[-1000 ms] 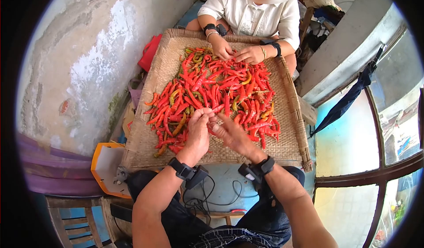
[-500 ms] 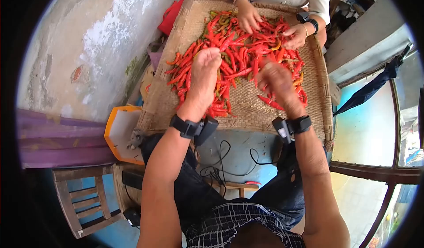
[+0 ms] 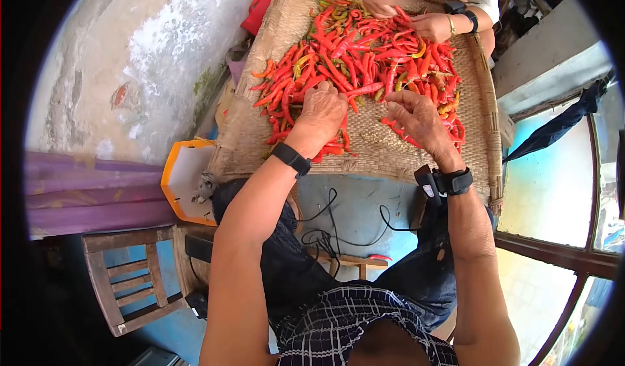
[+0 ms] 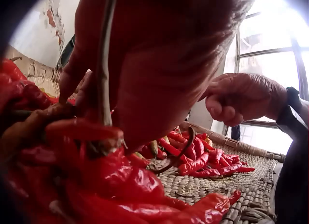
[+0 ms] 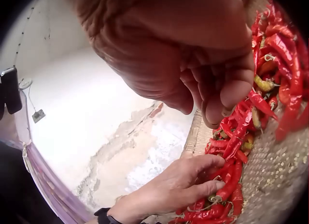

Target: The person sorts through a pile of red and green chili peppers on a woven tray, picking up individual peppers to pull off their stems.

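Red chilli peppers [image 3: 338, 73], a few of them green or yellowish, are heaped on a woven tray [image 3: 260, 151]. My left hand [image 3: 320, 115] reaches down into the near left part of the heap. In the right wrist view, that left hand [image 5: 178, 185] has thumb and forefinger spread over the chillies, fingertips among them. My right hand [image 3: 423, 120] hovers over the near right part of the tray, fingers loosely bent, with no chilli showing in it. A brown chilli stem [image 4: 105, 64] stands up close to the left wrist camera.
Across the tray another person's hands [image 3: 430, 26] handle chillies at the far edge. A plastered wall [image 3: 156, 73] rises on the left, a window [image 3: 540, 177] on the right. Below the tray lie black cables [image 3: 325, 236]; an orange-rimmed box [image 3: 189, 180] stands at left.
My hands were together over the near middle and have parted. The left has lowered into the chillies; the right has moved right. The view has shifted, and the other person's hands have drawn together again.
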A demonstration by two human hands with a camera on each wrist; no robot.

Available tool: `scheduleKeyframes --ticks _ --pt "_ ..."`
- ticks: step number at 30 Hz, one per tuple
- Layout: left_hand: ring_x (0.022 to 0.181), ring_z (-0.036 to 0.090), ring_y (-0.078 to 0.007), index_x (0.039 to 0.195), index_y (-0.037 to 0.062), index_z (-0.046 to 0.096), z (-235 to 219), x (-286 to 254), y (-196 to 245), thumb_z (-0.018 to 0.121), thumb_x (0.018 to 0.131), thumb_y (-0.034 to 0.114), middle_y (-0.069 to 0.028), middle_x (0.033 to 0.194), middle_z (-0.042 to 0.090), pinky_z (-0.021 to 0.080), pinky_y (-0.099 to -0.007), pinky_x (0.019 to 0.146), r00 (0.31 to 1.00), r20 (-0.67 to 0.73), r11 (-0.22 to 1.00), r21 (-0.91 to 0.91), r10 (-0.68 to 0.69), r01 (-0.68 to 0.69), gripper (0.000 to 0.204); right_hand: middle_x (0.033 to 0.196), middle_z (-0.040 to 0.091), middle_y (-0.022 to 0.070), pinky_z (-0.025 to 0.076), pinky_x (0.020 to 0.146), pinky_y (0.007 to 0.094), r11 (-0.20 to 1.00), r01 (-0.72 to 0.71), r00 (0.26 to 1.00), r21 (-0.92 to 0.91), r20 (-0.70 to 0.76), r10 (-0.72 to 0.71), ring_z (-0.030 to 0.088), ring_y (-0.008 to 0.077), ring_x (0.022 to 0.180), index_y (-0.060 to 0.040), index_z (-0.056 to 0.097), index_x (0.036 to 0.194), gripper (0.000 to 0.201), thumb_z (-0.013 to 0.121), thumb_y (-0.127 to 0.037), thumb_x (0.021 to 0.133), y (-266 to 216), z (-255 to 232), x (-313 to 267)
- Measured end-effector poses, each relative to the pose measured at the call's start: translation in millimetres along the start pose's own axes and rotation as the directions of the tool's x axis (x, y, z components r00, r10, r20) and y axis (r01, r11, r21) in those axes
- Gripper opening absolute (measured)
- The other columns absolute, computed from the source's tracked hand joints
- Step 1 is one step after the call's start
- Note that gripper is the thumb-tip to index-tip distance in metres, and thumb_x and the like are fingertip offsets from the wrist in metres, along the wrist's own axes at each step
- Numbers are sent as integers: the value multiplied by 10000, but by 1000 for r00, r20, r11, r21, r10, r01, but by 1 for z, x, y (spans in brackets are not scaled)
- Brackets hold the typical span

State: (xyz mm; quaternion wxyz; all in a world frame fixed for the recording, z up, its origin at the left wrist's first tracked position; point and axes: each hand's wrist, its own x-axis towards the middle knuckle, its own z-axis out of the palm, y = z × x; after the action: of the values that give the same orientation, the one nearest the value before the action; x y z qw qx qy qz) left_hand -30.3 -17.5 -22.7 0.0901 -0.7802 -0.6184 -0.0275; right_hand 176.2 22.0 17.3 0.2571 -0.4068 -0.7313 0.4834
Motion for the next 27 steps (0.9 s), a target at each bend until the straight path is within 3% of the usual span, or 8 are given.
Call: scheduleKeyframes --ticks 7,10,12,13,17,22,24,27 --pt "827 589 -305 817 18 619 2 7 -10 552 743 59 -158 813 628 485 -401 670 993 115 997 -69 -18 26 108 725 639 122 474 595 289 961 67 998 -270 21 -64 606 162 633 29 600 999 198 560 -87 844 -11 -9 -9" --pt "735 599 -332 836 14 608 -9 12 -19 544 781 81 -182 751 609 474 -414 636 999 28 953 -299 -41 47 107 751 645 149 482 622 316 950 90 996 -298 39 -83 633 212 679 33 604 976 198 569 -98 831 -6 -9 -7" --pt "672 576 -356 838 15 586 -21 15 -20 551 820 130 -194 726 590 452 -395 610 974 -188 815 -579 -127 -6 121 749 638 153 483 625 324 974 71 997 -214 40 -64 634 224 688 34 596 992 221 571 -113 829 -1 -4 -6" --pt "633 574 -276 836 21 570 -31 16 -20 577 828 147 -125 694 586 436 -350 579 981 -91 757 -649 -169 70 127 749 638 153 483 625 324 975 71 997 -211 35 -65 634 224 688 34 596 992 221 571 -113 829 -2 -2 -6" --pt "630 500 -56 871 23 575 -43 16 -21 586 827 89 9 694 541 429 -239 588 955 -112 564 -823 -275 66 80 743 621 163 483 626 345 948 175 983 -264 -16 -185 624 246 672 27 567 1050 256 565 -87 821 -2 7 -7" --pt "697 528 -35 925 32 583 -48 22 -24 567 869 86 30 779 563 462 -193 653 940 -105 234 -972 -324 -28 79 727 608 163 482 611 354 947 220 972 -234 -26 -232 616 267 662 10 541 1098 296 563 -57 811 -6 19 -3" --pt "704 537 -45 950 29 577 -49 22 -22 571 874 98 25 797 564 470 -199 663 942 -113 63 -993 -317 -98 103 723 600 155 481 597 345 931 264 939 -253 -155 -308 613 268 651 6 519 1123 322 564 -53 810 -9 23 -1" --pt "710 532 -48 956 28 576 -47 22 -21 576 874 105 22 799 563 469 -204 661 973 -62 80 -996 -222 -45 113 763 584 152 483 620 364 948 244 905 -206 -302 -299 603 295 697 -13 503 1142 363 579 -40 788 -17 20 1"
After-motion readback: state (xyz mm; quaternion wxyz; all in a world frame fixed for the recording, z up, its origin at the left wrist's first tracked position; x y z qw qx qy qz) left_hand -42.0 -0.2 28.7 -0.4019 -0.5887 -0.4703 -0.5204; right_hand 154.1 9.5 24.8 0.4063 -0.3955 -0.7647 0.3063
